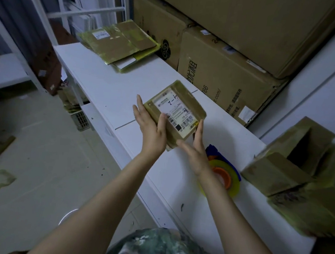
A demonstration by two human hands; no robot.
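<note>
Head camera, looking down over a long white table (105,85). Near its middle, a small taped cardboard parcel (192,106), tilted and turned cornerwise, with a white shipping label (173,115) facing up; hard to tell whether resting on the tabletop or lifted just clear of it. Held between both hands.

Left hand (152,129) against the parcel's left side: thumb laid over the top by the label's edge, fingers straight along and partly beneath that edge, so clamping the parcel between thumb and fingers. Right hand (195,151) at the near right corner: fingers straight and together, pressed flat against the right edge, thumb stretched along the near edge, not curled round anything.

Just behind the right wrist, near the table's front, a yellow tape roll with an orange core (225,178) on a blue dispenser (219,153). To the right, close by, a heap of small taped cartons (280,173), one open at the top. At the far left end of the table, well apart from the parcel, a stack of flattened taped cartons (117,41). Along the far side, large brown cardboard boxes (228,75) piled high, printed text on the lowest.
</note>
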